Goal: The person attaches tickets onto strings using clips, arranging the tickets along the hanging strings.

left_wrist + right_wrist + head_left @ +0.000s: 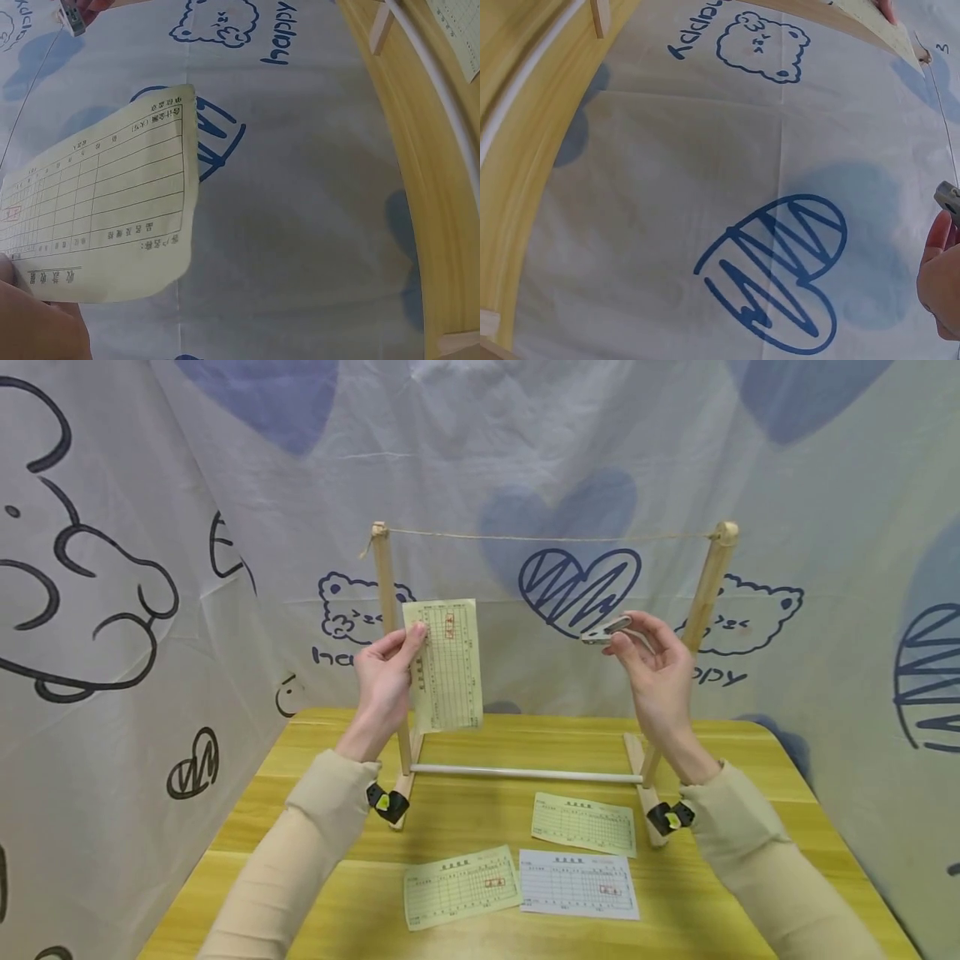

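My left hand (386, 668) pinches a pale yellow printed receipt slip (450, 677) by its left edge, thumb in front. The slip hangs upright, raised over the table and below the string. In the left wrist view its ruled lines and small red stamp show. Opposite, my right hand (660, 664) holds a small grey clip (606, 631) between thumb and fingers, its tip pointing left towards the slip. A thin string (547, 537) runs above both hands between two wooden posts. In the right wrist view only the end of the clip (949, 199) shows at the edge.
On the wooden table (300, 827) lie two more yellow slips (461, 887) (583, 823) and a white slip (579, 883). The wooden frame's left post (386, 577) and right post (708, 585) stand behind my hands, joined low down by a white rod (525, 772). A patterned cloth (465, 435) hangs behind.
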{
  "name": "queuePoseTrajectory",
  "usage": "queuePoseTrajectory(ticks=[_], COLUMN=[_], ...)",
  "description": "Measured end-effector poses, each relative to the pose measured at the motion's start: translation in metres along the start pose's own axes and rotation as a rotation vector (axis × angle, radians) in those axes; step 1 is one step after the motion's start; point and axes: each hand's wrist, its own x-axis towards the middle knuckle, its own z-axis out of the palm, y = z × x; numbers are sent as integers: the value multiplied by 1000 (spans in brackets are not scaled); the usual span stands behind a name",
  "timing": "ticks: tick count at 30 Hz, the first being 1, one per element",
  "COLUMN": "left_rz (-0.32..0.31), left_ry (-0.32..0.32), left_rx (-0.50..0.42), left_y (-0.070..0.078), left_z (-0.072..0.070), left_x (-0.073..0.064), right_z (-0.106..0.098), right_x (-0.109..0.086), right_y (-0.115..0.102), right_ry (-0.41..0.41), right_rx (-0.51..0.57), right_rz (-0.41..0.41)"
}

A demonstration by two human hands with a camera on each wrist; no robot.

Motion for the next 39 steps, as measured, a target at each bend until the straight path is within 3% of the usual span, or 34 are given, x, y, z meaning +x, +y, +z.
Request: queuePoseTrajectory(ticks=[13,25,39], left_rz=[-64,-34,-4], left_ry=[-16,6,22], left_rx=[27,66,86], left_y=[13,19,22], left_z=[-1,1,4], left_x=[11,18,24], right_z=[26,43,74], right_x=[32,60,80], right_y=[-13,-23,-28], right_ry=[-74,-131,-267], right_rx=[5,-44,9], right_rz=[-16,-57,-99])
